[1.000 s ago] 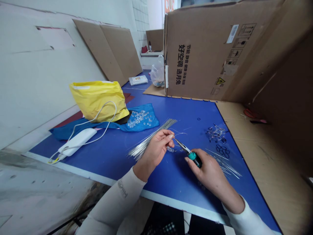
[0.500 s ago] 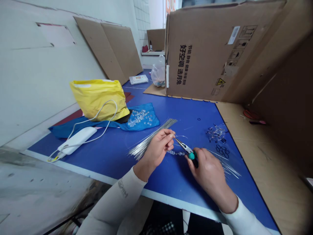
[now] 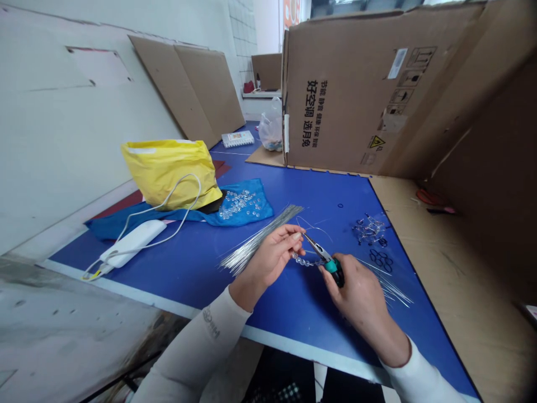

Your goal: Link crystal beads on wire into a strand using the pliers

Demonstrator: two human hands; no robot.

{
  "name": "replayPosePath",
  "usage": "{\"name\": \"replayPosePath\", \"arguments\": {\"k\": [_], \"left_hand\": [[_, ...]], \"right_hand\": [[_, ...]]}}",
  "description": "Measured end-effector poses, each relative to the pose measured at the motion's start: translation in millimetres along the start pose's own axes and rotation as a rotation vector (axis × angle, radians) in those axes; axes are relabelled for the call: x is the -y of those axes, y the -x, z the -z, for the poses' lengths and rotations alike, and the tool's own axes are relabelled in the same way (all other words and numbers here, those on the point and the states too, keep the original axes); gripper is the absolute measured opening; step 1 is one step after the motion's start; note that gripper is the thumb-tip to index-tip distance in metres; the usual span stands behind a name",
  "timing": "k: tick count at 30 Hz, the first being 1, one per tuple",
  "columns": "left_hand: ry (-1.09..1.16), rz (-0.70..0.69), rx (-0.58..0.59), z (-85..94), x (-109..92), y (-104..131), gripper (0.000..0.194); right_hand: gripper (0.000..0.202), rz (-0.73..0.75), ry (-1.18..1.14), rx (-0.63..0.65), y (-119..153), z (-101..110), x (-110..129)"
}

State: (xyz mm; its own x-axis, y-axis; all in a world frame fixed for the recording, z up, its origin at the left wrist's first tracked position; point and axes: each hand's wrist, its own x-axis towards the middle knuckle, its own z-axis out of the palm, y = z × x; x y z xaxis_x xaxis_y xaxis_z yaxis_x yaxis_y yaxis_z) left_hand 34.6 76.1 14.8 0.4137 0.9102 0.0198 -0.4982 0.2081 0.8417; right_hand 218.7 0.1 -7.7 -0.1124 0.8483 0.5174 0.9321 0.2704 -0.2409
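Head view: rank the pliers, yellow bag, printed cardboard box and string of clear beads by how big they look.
Largest to smallest:
1. Printed cardboard box
2. Yellow bag
3. Pliers, handles partly hidden
4. String of clear beads

Makeshift craft workshop, by the look: wires point(image 3: 260, 239) are lying bundled on a blue worktop point(image 3: 319, 184), clear beads point(image 3: 237, 203) are resting on cloth point(image 3: 222, 221), pliers point(image 3: 319, 251) are being held. Far room point(image 3: 268, 28) is showing too dimly to classify.

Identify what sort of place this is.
Probably a small handcraft workspace: a bundle of thin wires on a blue table, loose clear beads on a blue cloth, and pliers in the right hand.
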Motion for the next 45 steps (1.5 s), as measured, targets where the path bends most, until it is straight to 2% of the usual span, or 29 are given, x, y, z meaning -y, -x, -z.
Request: {"name": "replayPosePath", "arguments": {"k": [6, 13, 22, 34, 39, 45], "left_hand": [[0.072, 0.022, 0.005, 0.6, 0, -1, 0.009], [0.143, 0.079, 0.036, 4.8, 2, -2, 0.011], [0.115, 0.135, 0.008, 6.8, 1, -3, 0.005], [0.067, 0.151, 0.009, 8.7, 2, -2, 0.009], [-0.021, 0.088, -0.057, 7.4, 3, -1, 0.011], [-0.154, 0.051, -0.125, 4.1, 0, 1, 0.015]], "right_hand": [[0.031, 0.05, 0.037, -0.04, -1, 0, 2], [0.027, 0.083, 0.146, -0.061, 2, -3, -1], [0.028, 0.13, 0.316, -0.07, 1, 1, 1], [0.029, 0.132, 0.32, -0.065, 0, 2, -1], [0.029, 0.101, 0.228, -0.036, -1, 1, -2], [0.031, -0.02, -0.098, 0.107, -2, 1, -9]]}}
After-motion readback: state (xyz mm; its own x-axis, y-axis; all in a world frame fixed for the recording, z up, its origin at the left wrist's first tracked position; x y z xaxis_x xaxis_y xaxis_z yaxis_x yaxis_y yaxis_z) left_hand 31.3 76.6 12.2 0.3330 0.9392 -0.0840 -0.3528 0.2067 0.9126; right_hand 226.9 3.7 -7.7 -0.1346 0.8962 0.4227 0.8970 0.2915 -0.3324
